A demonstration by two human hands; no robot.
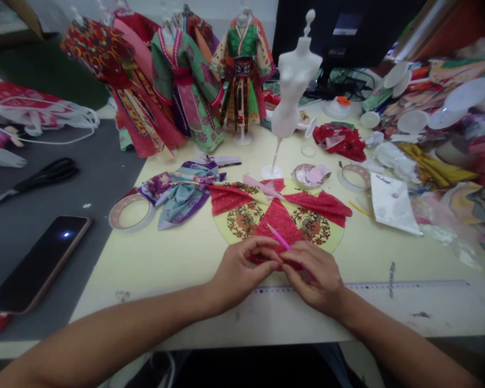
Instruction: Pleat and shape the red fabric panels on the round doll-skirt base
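My left hand [246,267] is closed in a pinch at the front edge of a red patterned fabric [272,220]. Close against it, my right hand [315,275] grips a pink pencil [280,237], its tip pointing up and left, and its thumb and finger meet the left fingertips at the same edge. The fabric belongs to a rounded spread of red and cream floral pieces [242,218] lying flat on the table. My fingers hide exactly what is pinched between them. A ruler [367,285] lies flat by my right wrist.
A bare white mannequin [295,81] stands behind the fabric, beside several dressed ones [244,64]. Tape rolls [132,213], a purple and blue garment [181,191], a phone [40,261] and black scissors [44,175] lie to the left. Scraps [440,108] crowd the right.
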